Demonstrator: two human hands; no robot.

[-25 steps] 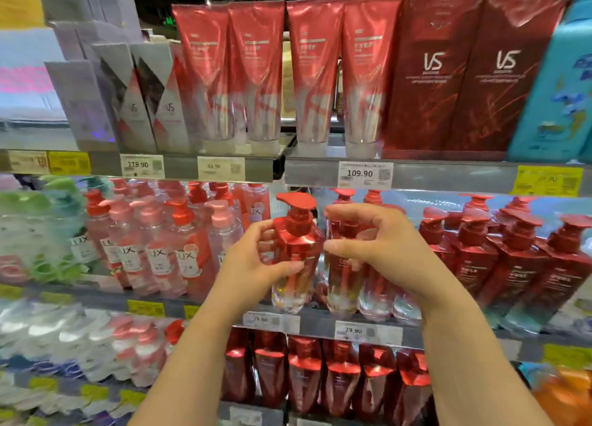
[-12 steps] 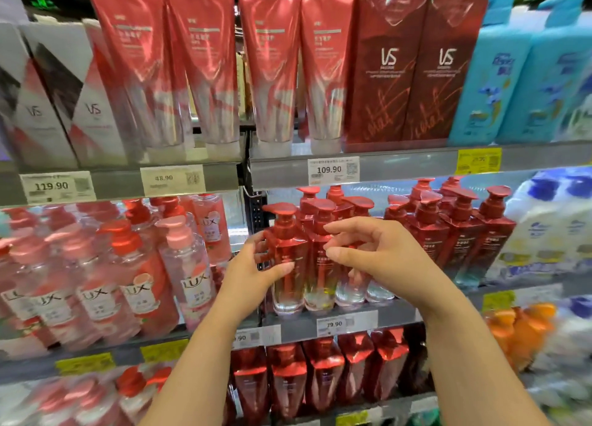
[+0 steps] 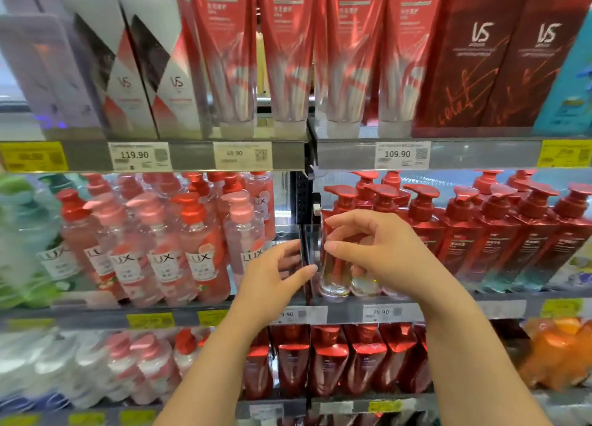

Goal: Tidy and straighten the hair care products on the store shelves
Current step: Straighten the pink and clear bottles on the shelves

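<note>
Head view puts me square on the middle shelf [image 3: 448, 300], where the red pump bottles [image 3: 499, 233] stand. My right hand [image 3: 381, 252] has thumb and fingers curled around the leftmost red pump bottle [image 3: 334, 265], which stands upright at the shelf's front edge, hard against the clear divider [image 3: 306, 259]. My left hand [image 3: 272, 278] sits just left of that divider with fingers loosely spread; I cannot tell whether the fingertips touch it, and it holds nothing that I can see.

As I judge it, the red row to the right already faces forward in a fairly even line, so this end bottle looks like the last of that group needing a nudge. The pink Lux bottles [image 3: 166, 249] on the left lean at mixed angles and seem untouched. The refill pouches [image 3: 330, 358] below look orderly enough. So roughly one section is near done, with the Lux side left.
</note>
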